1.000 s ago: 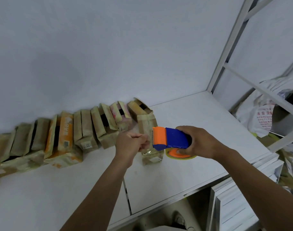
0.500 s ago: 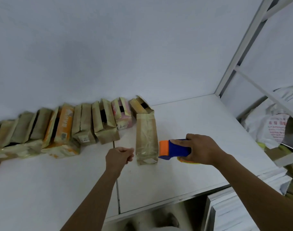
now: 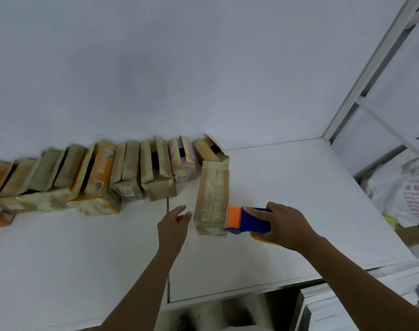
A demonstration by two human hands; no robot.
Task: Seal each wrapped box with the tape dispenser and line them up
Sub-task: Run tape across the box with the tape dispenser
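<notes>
- A white table (image 3: 60, 259) fills the lower view, backed by a plain white wall (image 3: 203, 68). One brown wrapped box (image 3: 212, 187) lies lengthwise near the table's middle, and every place below is given from it.
- Well left of that box, a row of wrapped boxes (image 3: 132, 168) runs along the foot of the wall, each leaning on its neighbour. Most are brown, some orange, one pinkish. The row's right end meets the brown box's far end.
- In front of the row, also left of the box, a flat orange package (image 3: 96, 206) lies on the table.
- A dark seam (image 3: 167, 204) between two tabletop panels runs toward the viewer, just left of the box.
- The left hand (image 3: 173, 225) is just left of the box's near end, with its fingers straight and spread, holding nothing. Whether the fingertips touch the box cannot be told.
- At the box's near right corner sits a blue tape dispenser (image 3: 247, 220), and its orange front end covers that corner.
- The right hand (image 3: 284, 225) grips the dispenser from the right, fingers curled over its top. A yellow-orange tape roll (image 3: 258, 237) peeks out beneath.
- Far right of the box, a white metal shelf frame (image 3: 361, 91) rises at the table's end, with white plastic bags (image 3: 394, 187) bearing red print behind it.
- Below and right of the box, a stack of white panels (image 3: 346, 306) sits under the table's edge.
</notes>
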